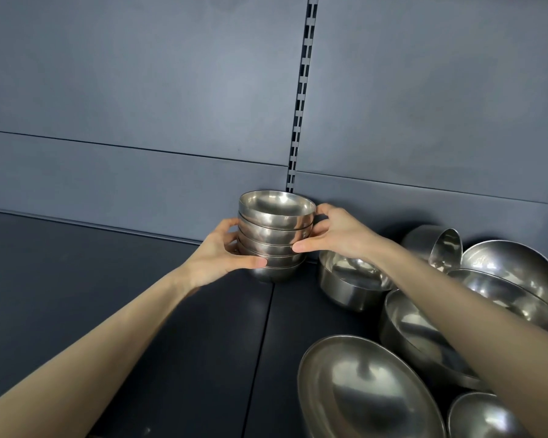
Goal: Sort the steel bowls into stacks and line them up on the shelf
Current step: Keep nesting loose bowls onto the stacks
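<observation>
A stack of several small steel bowls (276, 229) stands upright on the dark shelf (108, 295), close to the back panel. My left hand (222, 254) grips the stack's lower left side, thumb across the front. My right hand (332, 235) grips its right side, fingers wrapped behind the upper bowls. The stack's base touches the shelf surface.
Loose steel bowls crowd the right: a flat-sided bowl (348, 286), a large bowl (364, 390) at the front, tilted bowls (513, 273) behind my right arm. A slotted upright (301, 99) runs up the grey back panel. The shelf's left part is bare dark surface.
</observation>
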The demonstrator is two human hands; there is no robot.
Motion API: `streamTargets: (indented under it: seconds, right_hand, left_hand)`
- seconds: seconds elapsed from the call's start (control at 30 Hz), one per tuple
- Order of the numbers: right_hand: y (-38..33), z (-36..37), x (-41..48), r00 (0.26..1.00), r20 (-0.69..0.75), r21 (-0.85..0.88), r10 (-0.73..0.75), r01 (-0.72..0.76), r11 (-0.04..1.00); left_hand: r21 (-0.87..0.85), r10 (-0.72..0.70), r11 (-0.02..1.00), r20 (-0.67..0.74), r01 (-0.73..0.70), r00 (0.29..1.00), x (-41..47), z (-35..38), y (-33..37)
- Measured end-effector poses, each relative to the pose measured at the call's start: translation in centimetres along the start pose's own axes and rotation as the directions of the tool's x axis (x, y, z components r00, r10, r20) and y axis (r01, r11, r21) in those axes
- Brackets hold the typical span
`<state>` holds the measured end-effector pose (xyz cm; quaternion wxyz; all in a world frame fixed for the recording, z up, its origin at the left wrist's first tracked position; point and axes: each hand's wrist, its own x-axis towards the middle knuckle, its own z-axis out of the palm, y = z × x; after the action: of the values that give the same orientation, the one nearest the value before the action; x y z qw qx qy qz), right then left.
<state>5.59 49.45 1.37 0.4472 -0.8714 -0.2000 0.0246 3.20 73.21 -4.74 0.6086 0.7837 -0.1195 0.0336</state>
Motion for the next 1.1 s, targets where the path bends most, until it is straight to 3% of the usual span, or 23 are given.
streamTargets:
  seconds: [0.43,0.6,0.73,0.87,1.1]
  right_hand:
    - [0.1,-0.1,-0.5,0.999,0.024,-0.022,0.025,-0.024,0.999]
    - [-1.1,-0.2,-1.5,0.999,0.011,-0.251,0.044,-0.04,0.967]
    - [-2.4,-0.9,-4.2,0.998,-0.06,-0.481,0.025,-0.051,0.875]
    - [-3.4,-1.7,-8.4,0.995,-0.087,-0.525,-0.045,-0.007,0.851]
    - [-4.0,-2.2,-16.5,0.991,-0.107,-0.536,-0.082,0.012,0.844]
  left_hand:
    - [0.055,-0.026,0.998,0.045,0.024,0.999,-0.2,0.4,0.4]
    - [0.36,-0.088,0.932,0.097,0.048,0.991,-0.1,-0.3,2.4]
    - [0.693,-0.117,0.719,0.03,0.064,0.993,-1.2,-1.0,4.9]
    - [0.771,-0.018,0.635,0.073,-0.045,0.997,-3.8,-0.6,7.3]
    - [0.679,0.047,0.693,0.294,-0.243,0.955,-10.3,2.0,9.0]
